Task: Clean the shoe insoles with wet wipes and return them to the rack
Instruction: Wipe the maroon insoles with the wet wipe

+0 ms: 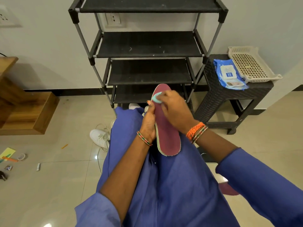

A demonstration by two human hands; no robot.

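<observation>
Left hand (pixel 148 123) grips insole (pixel 165 128) edge, long axis pointing away toward rack (pixel 147 46). Right hand (pixel 173 110) pinches wipe (pixel 156 97) near toe.

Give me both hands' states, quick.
Left hand: grips the maroon insole by its edge.
Right hand: presses a wet wipe against the insole.

Rack (pixel 148 45) top cut off by far edge; second insole (pixel 228 189) mostly hidden under right sleeve; white shoe (pixel 100 138) partly behind leg.
</observation>
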